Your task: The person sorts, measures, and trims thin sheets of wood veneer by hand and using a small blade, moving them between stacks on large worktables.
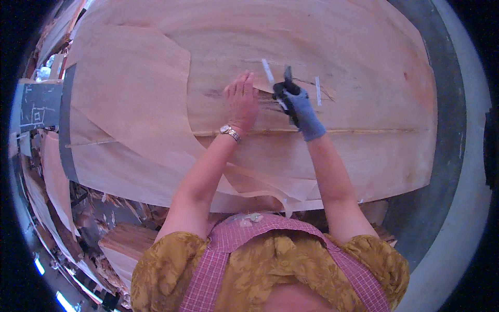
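Note:
A large pale wood veneer sheet (353, 62) lies flat over the work surface, with a dark crack near its middle. My left hand (241, 99), bare with a wristwatch, presses flat on the veneer just left of the crack. My right hand (299, 106) wears a blue glove and grips a small dark tool (285, 86) at the crack. Two short white tape strips (318, 91) are stuck across the split beside the tool.
Another veneer sheet (130, 88) overlaps at the left. A stack of veneer pieces (122, 244) and wood scraps lie on the floor at lower left. A grey floor (447, 171) curves around the right side. A dark board (39, 104) stands at far left.

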{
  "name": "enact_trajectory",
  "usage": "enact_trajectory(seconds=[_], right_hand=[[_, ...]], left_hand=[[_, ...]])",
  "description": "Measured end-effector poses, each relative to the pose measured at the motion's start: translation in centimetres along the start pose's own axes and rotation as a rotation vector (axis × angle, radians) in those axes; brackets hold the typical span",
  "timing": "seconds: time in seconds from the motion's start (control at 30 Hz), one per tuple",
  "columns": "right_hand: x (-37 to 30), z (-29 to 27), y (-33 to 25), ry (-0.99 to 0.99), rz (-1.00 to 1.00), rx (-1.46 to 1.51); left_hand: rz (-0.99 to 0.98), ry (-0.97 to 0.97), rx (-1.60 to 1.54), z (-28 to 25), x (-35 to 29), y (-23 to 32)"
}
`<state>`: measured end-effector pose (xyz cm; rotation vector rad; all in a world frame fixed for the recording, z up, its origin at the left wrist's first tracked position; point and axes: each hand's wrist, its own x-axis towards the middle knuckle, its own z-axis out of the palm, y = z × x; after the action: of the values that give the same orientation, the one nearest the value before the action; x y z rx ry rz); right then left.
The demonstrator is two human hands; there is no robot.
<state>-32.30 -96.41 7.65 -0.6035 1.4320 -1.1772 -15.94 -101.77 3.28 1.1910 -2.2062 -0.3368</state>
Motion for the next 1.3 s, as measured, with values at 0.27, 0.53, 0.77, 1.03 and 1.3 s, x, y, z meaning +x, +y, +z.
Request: enact_trajectory(seconds=[0.27,0.53,0.77,1.03,1.3], right_hand=[[0.6,0.6,3.2,0.065,0.106,0.070],[-1.8,-0.4,4.0,0.114,0.173,-0.021],[1.2,-3.6,4.2,0.255,-0.395,-1.418],[2.3,-3.9,1.5,0.221,-0.307,-1.440],[-1.2,-6.8,1.1,0.384,-0.092,-1.240]], left_hand=[[0.268,-0.137,0.096,-0.6,2.3,-2.5],[0.072,-0.193,0.043,0.0,2.3,-0.5],[0.055,-0.193,0.089,0.3,2.3,-0.6],[0.078,-0.141,0.052,0.3,1.5,-0.7],[0.060,-0.247,0.125,-1.2,1.4,-1.5]])
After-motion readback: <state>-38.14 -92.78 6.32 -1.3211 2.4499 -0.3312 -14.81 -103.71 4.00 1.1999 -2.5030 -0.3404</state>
